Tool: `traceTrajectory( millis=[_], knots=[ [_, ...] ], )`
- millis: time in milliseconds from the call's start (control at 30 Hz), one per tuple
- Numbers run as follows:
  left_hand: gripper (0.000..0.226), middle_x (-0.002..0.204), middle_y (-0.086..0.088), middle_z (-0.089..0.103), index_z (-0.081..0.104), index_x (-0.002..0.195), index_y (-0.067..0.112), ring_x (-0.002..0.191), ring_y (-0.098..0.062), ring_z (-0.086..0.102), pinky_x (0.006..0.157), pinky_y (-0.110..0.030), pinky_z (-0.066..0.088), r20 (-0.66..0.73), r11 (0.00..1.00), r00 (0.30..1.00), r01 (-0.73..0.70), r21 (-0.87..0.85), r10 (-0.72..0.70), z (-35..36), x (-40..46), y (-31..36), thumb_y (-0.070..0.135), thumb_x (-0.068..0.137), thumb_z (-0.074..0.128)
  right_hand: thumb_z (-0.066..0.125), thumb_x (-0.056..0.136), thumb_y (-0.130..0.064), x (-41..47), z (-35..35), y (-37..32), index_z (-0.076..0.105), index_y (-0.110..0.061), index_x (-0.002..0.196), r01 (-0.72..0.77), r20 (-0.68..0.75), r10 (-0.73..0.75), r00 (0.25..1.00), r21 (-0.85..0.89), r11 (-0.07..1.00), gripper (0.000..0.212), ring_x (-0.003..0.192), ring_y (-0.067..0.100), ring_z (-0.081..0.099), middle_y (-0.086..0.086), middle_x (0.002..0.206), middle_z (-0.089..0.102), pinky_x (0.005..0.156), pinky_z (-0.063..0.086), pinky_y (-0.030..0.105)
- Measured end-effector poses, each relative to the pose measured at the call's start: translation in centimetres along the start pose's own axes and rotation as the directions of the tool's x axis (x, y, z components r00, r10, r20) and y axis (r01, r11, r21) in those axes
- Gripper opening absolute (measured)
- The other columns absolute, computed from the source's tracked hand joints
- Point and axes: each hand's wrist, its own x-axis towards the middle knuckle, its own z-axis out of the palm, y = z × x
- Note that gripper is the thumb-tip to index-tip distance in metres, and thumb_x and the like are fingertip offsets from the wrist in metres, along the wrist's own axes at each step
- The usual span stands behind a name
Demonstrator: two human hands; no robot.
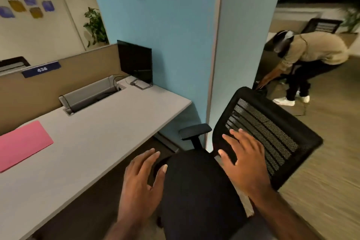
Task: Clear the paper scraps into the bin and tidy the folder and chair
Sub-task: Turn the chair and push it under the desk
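Reaching forward, both hands are spread flat with the fingers apart and hold nothing. The left hand [143, 176] is over the front edge of the chair seat [194, 181], palm down, fingers pointing toward 1 o'clock; whether it touches the seat cannot be told. The right hand [244, 158] is at 3 o'clock from the left one, in front of the mesh back of the chair [268, 136], and its fingers point toward 11 o'clock. Both forearms come in from the bottom edge. The chair stands just beside the right end of the worktop [109, 122], with its back tilted toward 2 o'clock and one armrest [194, 131] near the blue wall [165, 35]. The pink folder [22, 145] lies flat on the worktop, at 9 o'clock, well apart from the hands.
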Motion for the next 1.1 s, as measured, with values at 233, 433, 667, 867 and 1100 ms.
traceTrajectory(
  millis=[233,433,667,867,1100],
  knots=[
    [0.053,0.146,0.014,0.054,0.057,0.142,0.033,0.136,0.001,0.039,0.113,-0.046,0.049,0.128,1.000,0.992,0.006,-0.010,-0.004,10.3,1.3,7.6,0.056,0.095,0.054,0.064,0.094,-0.048,3.5,-3.1,11.5,0.056,-0.028,0.144,-0.089,0.050,0.096,0.994,-0.123,0.988,0.054,0.153,0.024,0.033,0.000,0.157,0.049,0.121,0.028,0.053],
    [0.052,0.152,0.015,0.051,0.053,0.146,0.034,0.142,0.000,0.036,0.122,-0.034,0.032,0.253,0.998,0.968,-0.020,0.053,0.006,18.4,1.6,12.0,0.053,0.098,0.057,0.062,0.093,-0.053,7.1,-3.4,19.2,0.046,-0.028,0.152,-0.144,0.116,0.170,0.979,-0.202,0.969,0.066,0.157,0.031,0.024,0.007,0.166,0.037,0.123,0.023,0.062],
    [0.053,0.158,0.015,0.043,0.043,0.152,0.037,0.148,-0.003,0.033,0.121,-0.026,0.021,0.448,0.988,0.894,-0.081,0.129,0.015,24.8,-0.2,13.3,0.057,0.102,0.046,0.067,0.088,-0.056,9.0,-3.2,23.5,0.032,-0.026,0.159,-0.222,0.273,0.304,0.913,-0.293,0.930,0.084,0.152,0.036,0.029,0.011,0.168,0.026,0.118,0.032,0.062],
    [0.061,0.164,0.013,0.036,0.034,0.155,0.040,0.152,-0.006,0.028,0.127,-0.034,0.024,0.671,0.971,0.740,-0.118,0.209,-0.054,29.2,-2.6,12.1,0.066,0.100,0.037,0.073,0.086,-0.049,9.1,-2.6,24.0,0.033,-0.027,0.157,-0.177,0.320,0.294,0.900,-0.347,0.921,0.084,0.143,0.039,0.039,0.013,0.164,0.027,0.115,0.039,0.057],
    [0.107,0.170,0.001,0.028,0.014,0.164,0.029,0.156,-0.023,0.025,0.127,-0.049,0.017,0.898,0.948,0.364,-0.103,0.302,-0.246,34.3,-5.8,12.9,0.087,0.079,0.044,0.076,0.085,-0.040,9.1,-1.9,24.0,0.036,-0.024,0.156,-0.148,0.297,0.273,0.915,-0.382,0.912,0.083,0.138,0.042,0.043,0.014,0.161,0.029,0.113,0.043,0.057]
  ],
)
